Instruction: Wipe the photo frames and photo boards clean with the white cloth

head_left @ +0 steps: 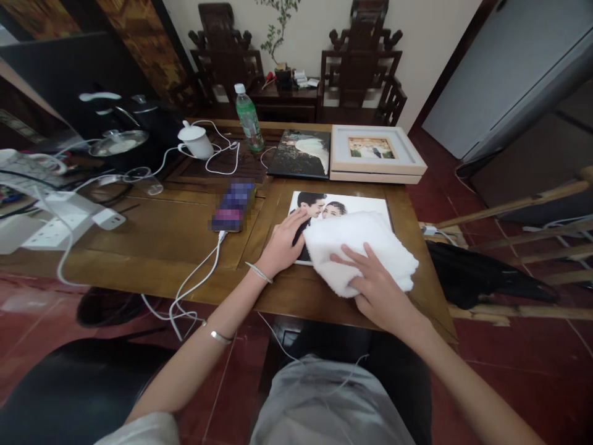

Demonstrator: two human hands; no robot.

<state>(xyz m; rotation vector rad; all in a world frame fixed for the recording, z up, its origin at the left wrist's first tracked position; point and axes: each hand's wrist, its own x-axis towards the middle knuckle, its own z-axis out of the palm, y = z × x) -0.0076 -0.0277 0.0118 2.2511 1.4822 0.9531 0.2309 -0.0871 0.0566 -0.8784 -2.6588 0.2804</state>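
A photo panel with a picture of two people lies flat near the front right of the wooden table. Across its right and lower part spreads a folded white towel, which hides much of the picture. My right hand presses on the towel and grips it, some fingers stretched over the cloth and others partly bent into it. Flat against the left side of the panel rests my left hand, its fingers extended and holding nothing.
Behind the panel are a dark photo board and a pale picture frame. Leftward lie a phone on a white cable, a green bottle, a lidded white cup, a clear cup and a power strip.
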